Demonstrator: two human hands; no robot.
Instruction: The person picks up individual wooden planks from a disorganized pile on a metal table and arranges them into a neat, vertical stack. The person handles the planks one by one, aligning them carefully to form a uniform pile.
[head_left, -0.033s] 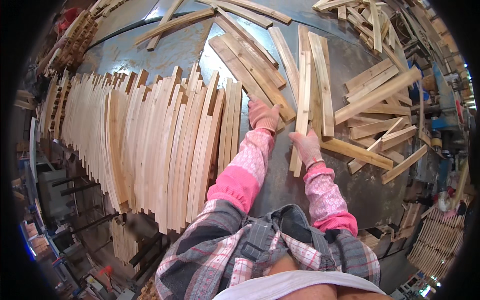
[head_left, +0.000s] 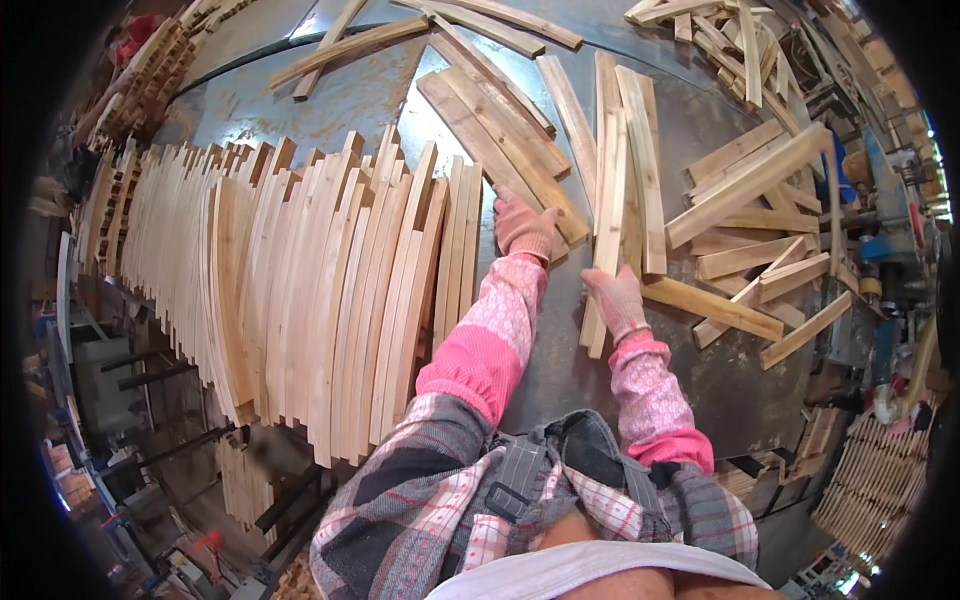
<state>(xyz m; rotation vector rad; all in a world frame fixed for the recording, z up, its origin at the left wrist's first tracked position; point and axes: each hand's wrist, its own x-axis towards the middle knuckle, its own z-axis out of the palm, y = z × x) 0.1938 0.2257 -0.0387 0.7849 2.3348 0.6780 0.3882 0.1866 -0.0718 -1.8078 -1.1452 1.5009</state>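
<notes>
My left hand point(head_left: 525, 227), in a pinkish work glove, is closed over the near part of a flat wooden strip point(head_left: 460, 120), which slants away to the far left. More strips lie against its right side. My gloved right hand point(head_left: 616, 298) grips the near end of a narrow wooden strip point(head_left: 610, 190), with its fingertips partly hidden behind the wood. This strip points away from me, lying over other strips. Just left of my left hand stands a long row of wooden strips point(head_left: 320, 290) packed side by side.
Loose wooden strips point(head_left: 750, 250) lie crisscrossed on the right of the metal table point(head_left: 560, 370). One raised strip point(head_left: 750, 185) there has a blurred far end. Another heap of strips point(head_left: 745, 50) sits at the far right, beside blue machinery point(head_left: 885, 245).
The raised strip on the right has tilted, its far end shifting up and left. The strip in my right hand has shifted very slightly. My left hand has hardly moved.
</notes>
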